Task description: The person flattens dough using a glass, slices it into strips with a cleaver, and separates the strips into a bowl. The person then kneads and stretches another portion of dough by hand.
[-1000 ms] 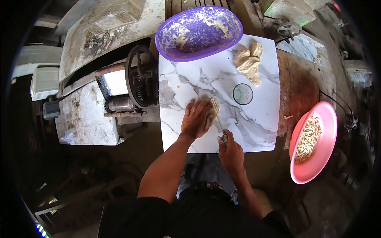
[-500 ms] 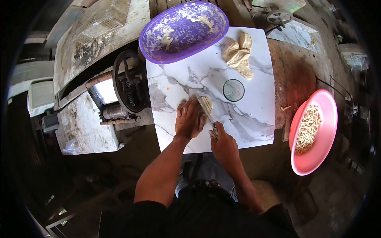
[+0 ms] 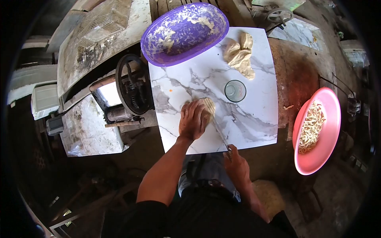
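Note:
My left hand [image 3: 192,122] rests on a flattened piece of dough [image 3: 210,106], its fingers bent over the dough's left side and holding it against the marble-patterned tabletop [image 3: 170,135]. Several parallel lines show on the dough's uncovered part. My right hand [image 3: 237,163], by the table's front edge, is closed round the handle of a knife [image 3: 221,135]. The thin blade points up and left, its tip close to the dough's right edge. Beyond my hands stands a clear drinking glass [image 3: 235,91]. A larger lump of dough [image 3: 240,56] lies farther back on the right.
A purple basin [image 3: 184,33] smeared with dough stands at the back left. To the right, a pink basin [image 3: 328,131] contains many small pale strips [image 3: 311,129]. A hand-wheel machine [image 3: 133,84] stands beside the table's left edge.
The knife and my right hand have drawn back toward my body, uncovering more of the dough's right side. My left hand stays on the dough. The whole view has shifted slightly.

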`<act>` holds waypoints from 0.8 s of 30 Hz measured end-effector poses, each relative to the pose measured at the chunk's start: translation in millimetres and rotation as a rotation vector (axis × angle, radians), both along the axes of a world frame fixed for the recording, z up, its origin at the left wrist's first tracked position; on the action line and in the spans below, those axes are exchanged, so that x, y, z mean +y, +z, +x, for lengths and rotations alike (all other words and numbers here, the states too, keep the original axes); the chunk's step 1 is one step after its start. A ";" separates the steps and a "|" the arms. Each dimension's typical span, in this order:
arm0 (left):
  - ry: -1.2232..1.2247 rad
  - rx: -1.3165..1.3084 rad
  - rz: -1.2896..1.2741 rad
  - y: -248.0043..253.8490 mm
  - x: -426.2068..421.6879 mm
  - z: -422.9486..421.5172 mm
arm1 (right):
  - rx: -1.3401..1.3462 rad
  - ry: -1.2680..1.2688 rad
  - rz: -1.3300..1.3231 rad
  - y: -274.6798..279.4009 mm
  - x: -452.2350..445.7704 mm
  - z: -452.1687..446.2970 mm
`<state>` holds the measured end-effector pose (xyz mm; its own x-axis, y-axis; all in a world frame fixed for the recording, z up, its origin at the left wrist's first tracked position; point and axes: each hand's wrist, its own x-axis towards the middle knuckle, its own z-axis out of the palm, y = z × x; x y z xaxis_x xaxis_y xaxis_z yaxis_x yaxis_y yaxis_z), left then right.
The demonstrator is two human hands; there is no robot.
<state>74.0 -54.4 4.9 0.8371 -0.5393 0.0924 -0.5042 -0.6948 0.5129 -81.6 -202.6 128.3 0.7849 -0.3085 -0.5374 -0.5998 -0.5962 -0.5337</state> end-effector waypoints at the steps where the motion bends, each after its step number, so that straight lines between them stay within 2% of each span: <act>1: 0.025 -0.006 -0.047 -0.4 0.2 -1.0 | 0.004 -0.003 0.003 2.9 -0.2 -3.8; 4: 0.021 0.006 -0.022 0.0 0.4 -0.2 | 0.154 -0.021 0.060 13.9 -3.2 -6.7; 9: 0.028 0.022 -0.048 3.2 0.1 -0.2 | -0.069 -0.020 0.063 14.3 3.9 10.1; 13: 0.048 0.028 -0.051 1.7 0.0 0.0 | -0.037 0.006 0.082 -1.2 10.0 36.4; 16: 0.029 0.040 -0.041 4.0 1.4 1.2 | -0.136 0.038 0.089 -9.2 14.1 49.5; 24: 0.042 0.021 0.022 -0.7 1.6 -1.1 | -0.065 0.092 0.034 -15.8 18.0 70.1</act>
<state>72.9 -52.9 4.2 0.8606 -0.5053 0.0632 -0.4637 -0.7261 0.5077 -11.5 -184.5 112.5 0.8425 -0.2161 -0.4935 -0.5068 -0.6282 -0.5903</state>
